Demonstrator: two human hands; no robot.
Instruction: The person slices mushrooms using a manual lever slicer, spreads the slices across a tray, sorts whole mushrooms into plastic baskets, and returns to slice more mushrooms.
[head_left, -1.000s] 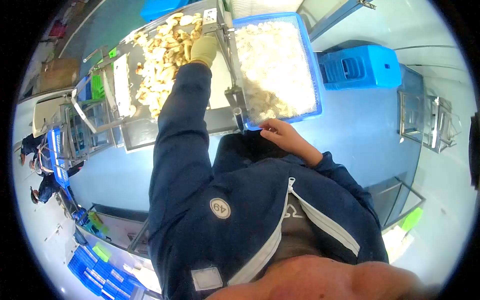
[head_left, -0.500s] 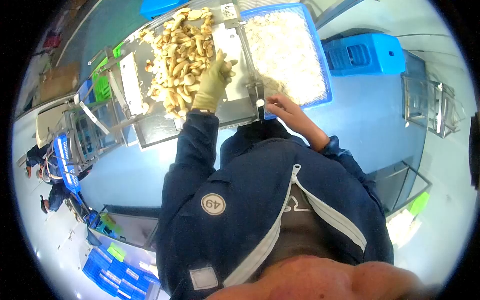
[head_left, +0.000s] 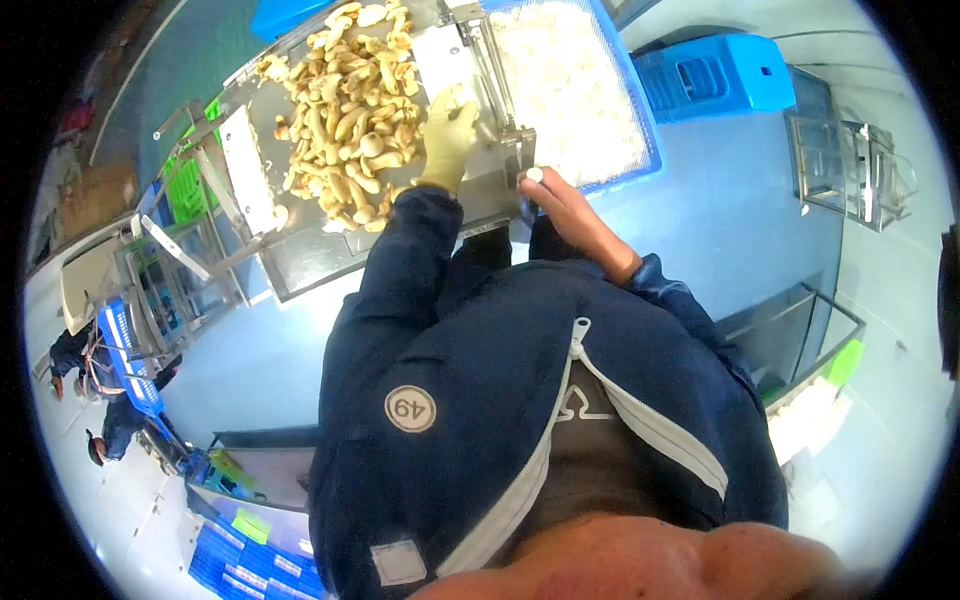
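Note:
My left hand (head_left: 449,140), in a pale yellow glove, is over the white board (head_left: 445,55), just right of a heap of brown and cream mushrooms (head_left: 350,125). Its fingers are bent together; what they hold is too small to make out. My bare right hand (head_left: 570,212) is closed round the handle (head_left: 535,174) at the near end of a metal blade arm (head_left: 495,75). Right of this arm, a blue mesh basket (head_left: 655,150) holds many pale pieces (head_left: 565,95). The heap lies on a metal table (head_left: 315,262).
A blue plastic stool or crate (head_left: 745,75) stands on the floor to the right. Metal frames (head_left: 850,170) are by the right wall. Other people (head_left: 115,425) are at the far left, near a blue basket (head_left: 128,355). Stacked blue crates (head_left: 250,560) are at lower left.
My left hand has come back from the heap's far end and moved right onto the board. My right hand has moved from beside the handle to close on it. The view has shifted.

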